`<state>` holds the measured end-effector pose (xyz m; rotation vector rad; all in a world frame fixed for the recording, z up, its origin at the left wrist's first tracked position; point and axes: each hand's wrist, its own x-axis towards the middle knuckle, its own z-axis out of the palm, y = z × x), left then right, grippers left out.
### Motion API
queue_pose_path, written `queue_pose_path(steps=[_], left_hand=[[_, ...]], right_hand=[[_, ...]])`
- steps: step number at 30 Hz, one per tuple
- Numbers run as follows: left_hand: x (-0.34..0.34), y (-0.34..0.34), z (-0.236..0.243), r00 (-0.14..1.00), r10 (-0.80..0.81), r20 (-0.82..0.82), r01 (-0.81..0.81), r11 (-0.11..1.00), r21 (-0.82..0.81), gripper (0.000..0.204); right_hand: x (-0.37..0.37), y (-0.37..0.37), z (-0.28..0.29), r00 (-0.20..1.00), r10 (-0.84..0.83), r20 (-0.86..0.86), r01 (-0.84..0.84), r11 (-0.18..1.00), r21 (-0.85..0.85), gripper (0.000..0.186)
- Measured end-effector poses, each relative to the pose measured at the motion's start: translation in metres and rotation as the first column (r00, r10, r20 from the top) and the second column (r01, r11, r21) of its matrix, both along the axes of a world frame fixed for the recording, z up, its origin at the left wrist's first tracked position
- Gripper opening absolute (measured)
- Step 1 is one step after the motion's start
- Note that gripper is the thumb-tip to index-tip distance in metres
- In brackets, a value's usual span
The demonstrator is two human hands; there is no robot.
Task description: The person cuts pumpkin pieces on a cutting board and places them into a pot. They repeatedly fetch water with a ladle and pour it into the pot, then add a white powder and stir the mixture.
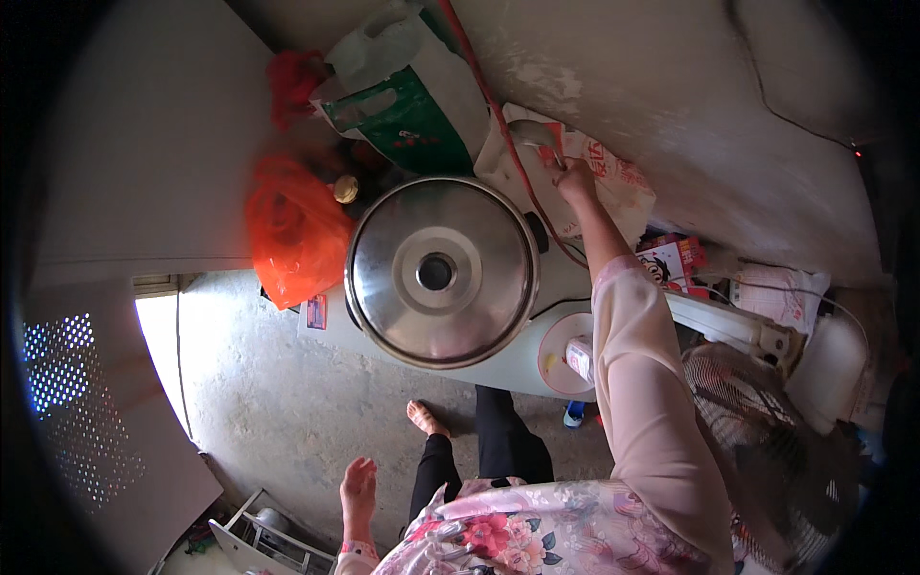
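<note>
My right hand [573, 182] reaches out to the far right of the pot and is closed round the handle of a metal ladle [530, 132]. The ladle's bowl is over a white paper bag with red print [613, 182], near the wall. A large round steel pot lid [402, 307] with a black knob fills the middle of the table and hides what lies under it. Low on the left, well apart from the table, my left hand [358, 491] is held out with nothing in it, its fingers forward and slightly bent.
An orange plastic bag [297, 235] and a gold-capped bottle [346, 189] stand left of the lid. Behind is a green-and-white bag [407, 120]. A red cord [484, 91] runs down past the ladle. A plate [551, 347] holds a small white packet. A fan [757, 422] stands right.
</note>
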<state>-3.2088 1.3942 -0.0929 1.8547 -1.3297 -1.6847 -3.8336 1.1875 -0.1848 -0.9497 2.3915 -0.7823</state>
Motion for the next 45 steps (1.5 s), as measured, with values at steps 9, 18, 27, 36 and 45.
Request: queue_pose_path(steps=[9,18,27,36,45], left_hand=[[-0.014,0.011,0.009,0.991,0.086,0.102,-0.098,0.988,0.120,0.033],[-0.028,-0.026,0.029,0.997,-0.064,-0.049,0.065,0.998,0.021,0.033],[-0.154,-0.118,0.099,0.784,-0.620,0.024,0.565,0.699,-0.439,0.034],[-0.338,-0.150,0.212,0.585,-0.797,0.148,0.546,0.252,-0.799,0.047],[-0.545,-0.174,0.154,0.362,-0.711,0.603,0.874,0.034,-0.485,0.075]], right_hand=[[0.005,-0.051,-0.007,0.678,0.285,0.678,-0.380,0.925,-0.008,0.016],[0.014,0.067,0.053,0.963,-0.221,0.152,0.261,0.902,-0.343,0.018],[0.137,0.177,0.174,0.853,-0.518,0.062,0.407,0.586,-0.700,0.015],[0.197,0.240,0.138,0.872,-0.489,0.023,0.422,0.727,-0.541,0.007],[0.184,0.227,0.144,0.899,-0.353,-0.259,0.189,0.847,-0.497,0.017]])
